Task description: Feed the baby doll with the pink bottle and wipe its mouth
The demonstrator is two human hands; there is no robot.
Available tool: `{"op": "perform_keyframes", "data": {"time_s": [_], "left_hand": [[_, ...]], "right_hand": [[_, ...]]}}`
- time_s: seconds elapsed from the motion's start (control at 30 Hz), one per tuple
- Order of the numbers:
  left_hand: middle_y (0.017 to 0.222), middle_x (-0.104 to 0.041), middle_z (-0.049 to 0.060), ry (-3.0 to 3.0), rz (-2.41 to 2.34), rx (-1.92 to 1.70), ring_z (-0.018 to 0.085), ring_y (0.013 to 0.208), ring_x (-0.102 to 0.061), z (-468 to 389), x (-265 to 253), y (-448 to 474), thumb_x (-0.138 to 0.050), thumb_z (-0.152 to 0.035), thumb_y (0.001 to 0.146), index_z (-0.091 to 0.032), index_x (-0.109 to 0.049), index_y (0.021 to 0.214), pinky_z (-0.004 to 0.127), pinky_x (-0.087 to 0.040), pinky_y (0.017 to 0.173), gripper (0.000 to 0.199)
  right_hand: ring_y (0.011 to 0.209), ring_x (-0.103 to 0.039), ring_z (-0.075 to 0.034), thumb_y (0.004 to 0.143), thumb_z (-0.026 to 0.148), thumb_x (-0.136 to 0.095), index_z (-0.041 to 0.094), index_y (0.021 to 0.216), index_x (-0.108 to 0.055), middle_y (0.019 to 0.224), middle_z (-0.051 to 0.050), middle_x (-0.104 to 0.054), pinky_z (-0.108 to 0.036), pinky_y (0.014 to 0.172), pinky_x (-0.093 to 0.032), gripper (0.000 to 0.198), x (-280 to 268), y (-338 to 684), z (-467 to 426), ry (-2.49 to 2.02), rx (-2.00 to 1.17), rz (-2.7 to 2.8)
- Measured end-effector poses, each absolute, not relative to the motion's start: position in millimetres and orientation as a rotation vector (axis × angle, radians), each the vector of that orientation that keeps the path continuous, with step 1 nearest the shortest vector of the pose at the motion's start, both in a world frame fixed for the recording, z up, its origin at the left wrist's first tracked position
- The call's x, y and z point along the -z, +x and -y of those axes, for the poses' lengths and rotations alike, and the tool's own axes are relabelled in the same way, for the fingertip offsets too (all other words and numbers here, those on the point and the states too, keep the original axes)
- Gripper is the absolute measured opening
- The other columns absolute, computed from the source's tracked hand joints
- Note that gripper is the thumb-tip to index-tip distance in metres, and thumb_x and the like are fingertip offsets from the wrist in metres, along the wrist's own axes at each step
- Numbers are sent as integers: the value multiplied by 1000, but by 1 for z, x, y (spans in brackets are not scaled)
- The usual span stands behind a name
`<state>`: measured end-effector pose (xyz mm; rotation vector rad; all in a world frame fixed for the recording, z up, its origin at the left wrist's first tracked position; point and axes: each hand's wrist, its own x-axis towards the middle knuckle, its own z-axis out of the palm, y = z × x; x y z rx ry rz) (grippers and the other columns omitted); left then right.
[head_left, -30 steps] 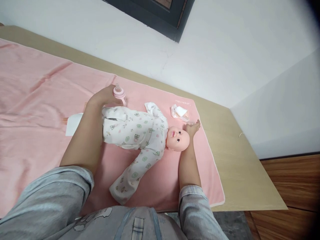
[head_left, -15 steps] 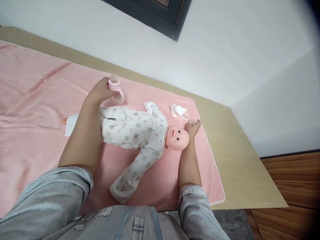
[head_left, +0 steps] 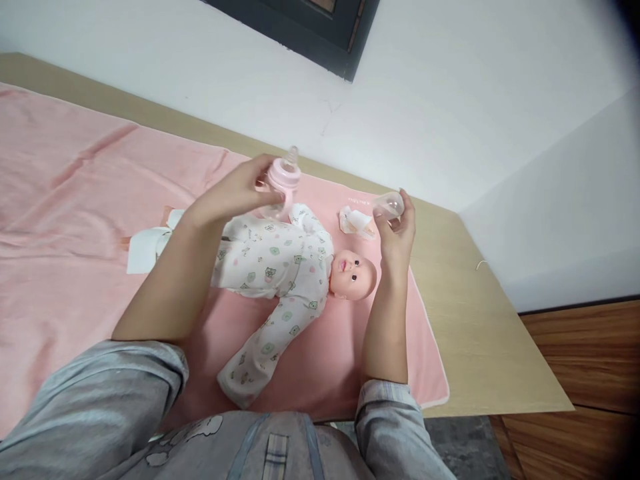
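My left hand (head_left: 250,187) is wrapped round a pink-collared baby bottle (head_left: 284,175) with a clear teat on top. It holds the bottle nearly upright above the doll's legs. In my right hand (head_left: 399,230) is a clear bottle cap (head_left: 389,206), tipped on its side between thumb and fingers. A baby doll (head_left: 280,260) in a white printed suit lies on its back between my arms, its head (head_left: 354,275) to the right. My left forearm hides part of the doll's legs.
A pink blanket (head_left: 75,200) covers much of the wooden table (head_left: 465,320). A small crumpled packet with white paper (head_left: 356,221) lies beyond the doll's head. The white wall (head_left: 280,87) rises behind the table's far edge.
My left hand has moved right with the baby bottle. My right hand has risen from beside the doll's head, and the clear cap in it now shows plainly.
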<state>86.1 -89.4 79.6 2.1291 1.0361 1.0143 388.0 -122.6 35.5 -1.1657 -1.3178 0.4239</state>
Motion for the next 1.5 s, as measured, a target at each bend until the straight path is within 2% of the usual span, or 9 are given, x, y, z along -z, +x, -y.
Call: {"op": "perform_keyframes", "data": {"time_s": [0.2, 0.43, 0.57, 0.7, 0.8, 0.93, 1.07, 1.3, 1.5], "left_hand": [[133, -59, 5, 2251, -857, -849, 28, 119, -56, 111, -71, 131, -63, -31, 78, -19, -54, 131, 37, -44, 100, 55], [136, -58, 8, 2331, -928, -887, 31, 121, -55, 128, -76, 140, -61, -34, 81, -19, -53, 134, 43, -40, 105, 56], [139, -54, 7, 2326, -923, -920, 29, 120, -56, 134, -80, 139, -62, -35, 83, -22, -48, 139, 40, -43, 102, 58], [137, -55, 6, 2304, -895, -951, 28, 120, -56, 138, -81, 138, -61, -35, 86, -23, -44, 141, 37, -46, 100, 59], [140, -53, 5, 2276, -922, -958, 28, 124, -53, 138, -81, 137, -62, -33, 84, -24, -40, 144, 38, -44, 103, 65], [145, -48, 6, 2223, -910, -993, 29, 129, -49, 136, -80, 136, -61, -32, 84, -24, -37, 146, 39, -43, 106, 67], [143, -49, 8, 2191, -903, -1030, 29, 127, -51, 135, -76, 136, -62, -32, 84, -24, -33, 148, 38, -45, 104, 71], [145, -47, 7, 2178, -869, -1031, 30, 128, -51, 138, -76, 139, -63, -34, 86, -26, -32, 148, 38, -45, 103, 70], [149, -44, 8, 2164, -820, -1001, 29, 128, -51, 143, -77, 142, -63, -34, 88, -25, -30, 151, 37, -46, 101, 71]], "right_hand": [[136, -46, -24, 89, 52, -55, 39, 151, -18, 148, -7, -37, -49, 111, -45, 74, -54, 340, 152, -1012, -487, 1496], [138, -43, -25, 87, 51, -60, 36, 150, -25, 150, -7, -38, -50, 111, -44, 73, -55, 324, 159, -1019, -468, 1581], [139, -42, -27, 87, 54, -61, 36, 150, -28, 150, -6, -39, -53, 112, -42, 73, -56, 317, 163, -1012, -462, 1643], [134, -47, -26, 87, 56, -60, 38, 150, -29, 147, -5, -43, -50, 110, -45, 73, -63, 314, 170, -998, -517, 1683], [134, -49, -22, 92, 54, -53, 41, 151, -26, 148, -2, -42, -45, 112, -46, 66, -69, 318, 172, -901, -629, 1648], [141, -42, -21, 97, 51, -43, 40, 149, -28, 150, -1, -42, -46, 115, -42, 56, -69, 331, 171, -938, -675, 1572], [134, -49, -22, 92, 52, -53, 39, 151, -22, 143, -4, -50, -52, 115, -40, 67, -64, 337, 169, -994, -841, 1666], [129, -53, -22, 79, 46, -73, 39, 151, -18, 144, -5, -50, -52, 114, -43, 92, -67, 328, 169, -985, -966, 1668], [134, -51, -23, 74, 42, -78, 35, 151, -20, 140, -6, -55, -52, 115, -42, 97, -65, 327, 167, -966, -991, 1656]]}}
